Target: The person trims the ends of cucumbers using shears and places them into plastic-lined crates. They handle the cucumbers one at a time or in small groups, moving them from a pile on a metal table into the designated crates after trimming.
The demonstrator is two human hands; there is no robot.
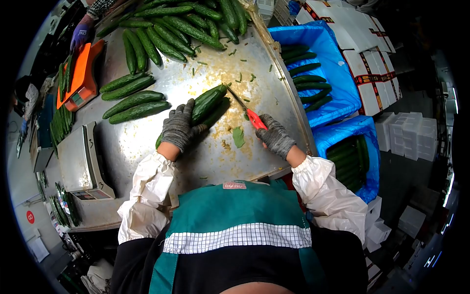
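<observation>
My left hand (178, 126), in a grey knit glove, is closed around cucumbers (208, 104) low over the metal table; two show side by side, partly hidden by the fingers. In my right hand (275, 137), also gloved, is a red-handled cutting tool (254, 119) that looks like scissors. Its narrow blade points up and left, and the tip is at the stem end of the held cucumbers. Left of my left hand lie pairs of cucumbers (139, 111). A green leaf (238, 137) and small stem pieces (238, 77) are scattered near the blade.
A cucumber pile (181, 32) covers the table's (235, 164) far side. Blue-lined crates (342, 73) with cucumbers stand right, beside white boxes (374, 78). At left are a scale (78, 164), an orange scale (83, 78) and a co-worker's purple-gloved hand (81, 35).
</observation>
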